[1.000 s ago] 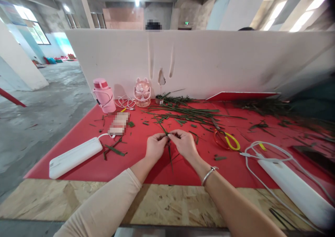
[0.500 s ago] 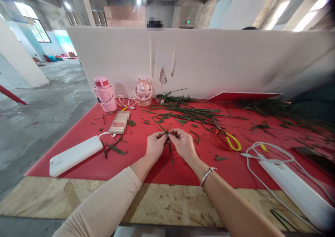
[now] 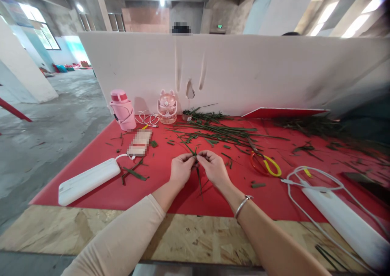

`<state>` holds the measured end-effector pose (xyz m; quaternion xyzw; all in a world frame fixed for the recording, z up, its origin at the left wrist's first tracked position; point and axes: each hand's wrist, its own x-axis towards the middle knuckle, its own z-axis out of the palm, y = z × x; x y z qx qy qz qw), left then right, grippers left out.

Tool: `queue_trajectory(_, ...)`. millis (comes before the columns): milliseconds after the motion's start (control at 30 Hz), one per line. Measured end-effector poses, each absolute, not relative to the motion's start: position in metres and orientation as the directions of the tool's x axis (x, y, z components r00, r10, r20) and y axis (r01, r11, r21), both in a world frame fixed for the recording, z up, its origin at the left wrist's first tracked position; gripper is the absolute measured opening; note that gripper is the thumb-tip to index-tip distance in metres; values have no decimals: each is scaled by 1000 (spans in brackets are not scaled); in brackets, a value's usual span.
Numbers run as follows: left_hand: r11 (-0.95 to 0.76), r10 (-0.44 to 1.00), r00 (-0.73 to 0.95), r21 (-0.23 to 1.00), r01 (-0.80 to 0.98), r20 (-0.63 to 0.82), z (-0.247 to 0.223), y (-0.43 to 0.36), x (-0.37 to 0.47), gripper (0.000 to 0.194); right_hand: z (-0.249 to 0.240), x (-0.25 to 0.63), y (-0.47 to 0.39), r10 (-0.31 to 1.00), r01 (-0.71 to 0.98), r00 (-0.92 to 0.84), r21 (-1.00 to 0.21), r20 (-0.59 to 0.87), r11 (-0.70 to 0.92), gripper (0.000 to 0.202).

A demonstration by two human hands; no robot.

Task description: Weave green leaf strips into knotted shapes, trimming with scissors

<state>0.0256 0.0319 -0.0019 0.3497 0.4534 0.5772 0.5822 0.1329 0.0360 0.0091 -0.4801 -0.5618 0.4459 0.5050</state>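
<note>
My left hand (image 3: 182,169) and my right hand (image 3: 213,167) meet fingertip to fingertip over the red table cover (image 3: 164,194). Both pinch a green leaf strip (image 3: 199,181), whose ends stick out above and below the fingers; the part between the fingertips is mostly hidden. Beyond the hands lies a pile of long green leaf strips (image 3: 219,131), with short cut pieces scattered about. To the right of my right hand, scissors (image 3: 271,166) with yellow and red handles rest on the cover, blades pointing away.
A white power bank (image 3: 88,182) lies at left, cabled to a blurred-out phone (image 3: 140,142). Behind stand a pink bottle (image 3: 122,110) and a clear pink bottle (image 3: 167,107). At right is another white power bank (image 3: 341,219) with a looped cable. A white partition (image 3: 243,72) closes the back.
Almost nothing differs. Both hands keep their pinch in the same spot, and the lower ends of the leaf strip have shifted slightly.
</note>
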Motion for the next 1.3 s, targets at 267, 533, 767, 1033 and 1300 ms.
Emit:
queue_trajectory(267, 72, 993, -68, 947, -314, -99, -4, 32, 25, 16, 5, 134, 39, 980, 196, -57, -960, 191, 199, 17)
queue_trajectory(533, 101, 989, -62, 910, -401, -137, -5, 35, 23, 17, 8, 135, 33, 958, 263, -95, -921, 271, 287, 21)
queue_trajectory(767, 132, 985, -41, 894, -428, -165, -3, 36, 22, 17, 4, 137, 36, 953, 300, -100, -905, 285, 302, 20)
queue_trajectory(1033, 155, 985, 2, 874, -460, -173, 1, 33, 23, 26, 4, 138, 37, 970, 213, -52, -947, 236, 242, 13)
queue_trajectory(1300, 131, 988, -15, 885, -447, -154, -2, 33, 25, 23, 4, 140, 34, 954, 364, -85, -883, 286, 297, 10)
